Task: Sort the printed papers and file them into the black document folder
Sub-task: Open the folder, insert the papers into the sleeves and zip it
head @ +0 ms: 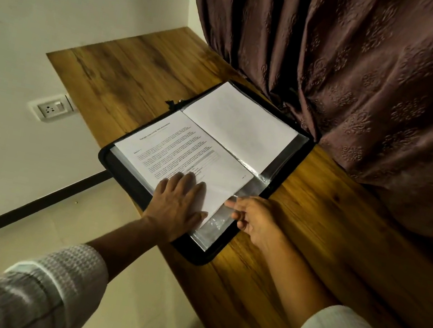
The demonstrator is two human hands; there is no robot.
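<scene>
Folder: black document folder (126, 174), lying open at mid-frame on the wooden desk (138, 75), rounded corners, zip edge.
Near half: printed page (183, 149) with a heading and blocks of text, in a clear sleeve (213, 227).
Far half: white sheet (239, 127), its print too faint to read.
Left hand (176, 206): flat on the printed page, fingers straight.
Right hand (254, 219): fingertip at the page's lower corner; pinching or only touching, cannot tell.
Behind: brown curtain (369, 75), upper right.
Wall: socket (51, 107), left.

folder (126, 177) lies open on desk (139, 69); printed page (183, 149) inside; curtain (369, 75) behind
</scene>
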